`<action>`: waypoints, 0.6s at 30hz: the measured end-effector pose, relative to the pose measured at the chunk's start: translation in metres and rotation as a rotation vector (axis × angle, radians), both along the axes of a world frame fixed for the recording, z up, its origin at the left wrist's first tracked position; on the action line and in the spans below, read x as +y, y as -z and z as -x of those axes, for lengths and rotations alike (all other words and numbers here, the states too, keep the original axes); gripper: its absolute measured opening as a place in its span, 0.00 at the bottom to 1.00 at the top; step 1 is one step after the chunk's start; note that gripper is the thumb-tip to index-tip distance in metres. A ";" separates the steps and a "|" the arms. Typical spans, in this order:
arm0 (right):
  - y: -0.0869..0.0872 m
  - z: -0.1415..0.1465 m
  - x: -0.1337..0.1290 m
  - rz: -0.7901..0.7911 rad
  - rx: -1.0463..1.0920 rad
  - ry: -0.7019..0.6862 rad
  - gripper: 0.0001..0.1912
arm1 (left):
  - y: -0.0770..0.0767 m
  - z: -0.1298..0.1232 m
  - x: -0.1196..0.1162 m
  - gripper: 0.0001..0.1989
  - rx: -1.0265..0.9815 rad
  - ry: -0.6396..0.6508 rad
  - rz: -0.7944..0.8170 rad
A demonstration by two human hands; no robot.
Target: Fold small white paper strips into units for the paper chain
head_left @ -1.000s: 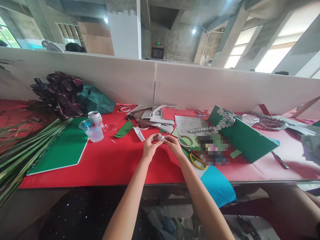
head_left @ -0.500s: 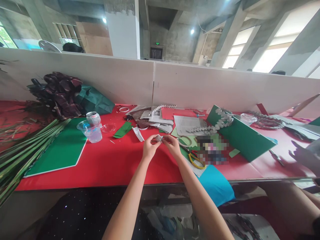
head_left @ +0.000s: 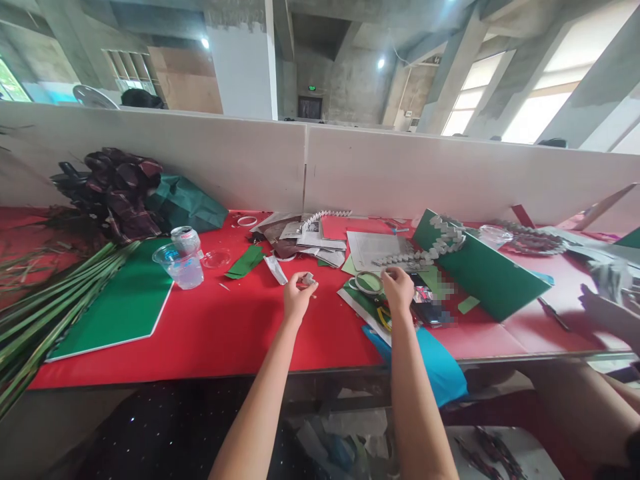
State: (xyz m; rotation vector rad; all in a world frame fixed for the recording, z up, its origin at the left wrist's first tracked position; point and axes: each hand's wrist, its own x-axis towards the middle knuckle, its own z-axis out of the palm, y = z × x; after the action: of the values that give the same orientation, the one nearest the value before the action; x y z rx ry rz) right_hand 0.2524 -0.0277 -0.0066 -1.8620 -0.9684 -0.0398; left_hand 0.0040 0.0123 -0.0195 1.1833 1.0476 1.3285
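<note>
My left hand (head_left: 299,295) is closed on a small folded grey paper piece (head_left: 309,278), pinched between thumb and fingers above the red table (head_left: 240,333). To its right, my right hand (head_left: 399,288) is closed at the near end of the folded-paper chain (head_left: 410,257); whatever it may hold is too small to make out. A tape roll (head_left: 369,283) lies just left of my right hand. Yellow-handled pliers (head_left: 383,319) are partly covered by my right wrist. A phone (head_left: 427,310) lies just to the right.
A plastic cup (head_left: 183,268) and a can (head_left: 186,239) stand left, beside long green leaves (head_left: 65,300) on a green board (head_left: 120,300). Another green board (head_left: 490,273) leans at right. Blue paper (head_left: 435,367) overhangs the front edge. Another person's hand (head_left: 603,310) is at far right.
My hands have moved apart; the right one went right, toward the paper chain, while the left kept the paper piece. At far right the other person's hand now has grey strips by it.
</note>
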 end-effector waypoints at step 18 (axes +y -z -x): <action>0.001 0.113 0.032 0.032 0.600 -1.034 0.07 | 0.019 -0.006 0.006 0.16 0.121 0.114 0.033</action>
State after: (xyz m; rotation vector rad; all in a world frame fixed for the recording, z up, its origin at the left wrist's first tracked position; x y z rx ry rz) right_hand 0.1394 0.0046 -0.0073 -1.0863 -1.3532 1.0833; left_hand 0.0101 0.0185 -0.0382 1.2918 1.0677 1.1593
